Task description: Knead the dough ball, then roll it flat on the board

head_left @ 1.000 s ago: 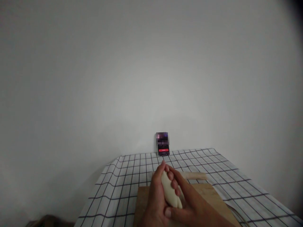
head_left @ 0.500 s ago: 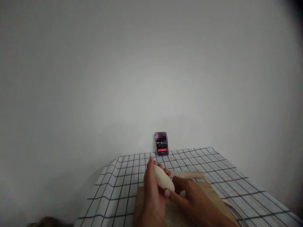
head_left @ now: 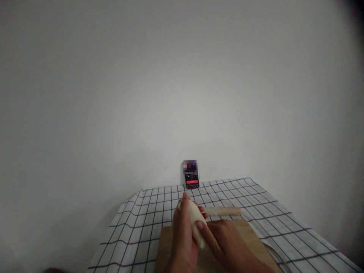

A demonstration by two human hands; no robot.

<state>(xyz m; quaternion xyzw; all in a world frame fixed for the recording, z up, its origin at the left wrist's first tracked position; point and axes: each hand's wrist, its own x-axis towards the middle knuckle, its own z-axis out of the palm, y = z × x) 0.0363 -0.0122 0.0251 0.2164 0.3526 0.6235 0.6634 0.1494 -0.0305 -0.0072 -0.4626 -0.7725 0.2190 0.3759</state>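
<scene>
A smooth, pale lump of dough (head_left: 195, 216) is held between both hands above a wooden board (head_left: 163, 246). My left hand (head_left: 183, 227) is wrapped around its left side, thumb pointing up and away from me, with fingertips showing on the far right side. My right hand (head_left: 224, 237) grips the near right end, its thumb pressed on top of the dough. Part of the dough hangs down towards me between the hands as a narrower tip. The undersides of both hands are hidden.
Behind the hands lies a pale wooden rolling pin (head_left: 224, 211), its left end hidden by fingers. A phone (head_left: 192, 178) leans against the wall at the back of the checked tablecloth (head_left: 136, 220). A thin cord (head_left: 274, 252) runs right of the board.
My left thumb has come over the dough, and my right thumb has slid up onto it. The dough is squeezed longer, with a tip now extending towards me. The view has shifted slightly.
</scene>
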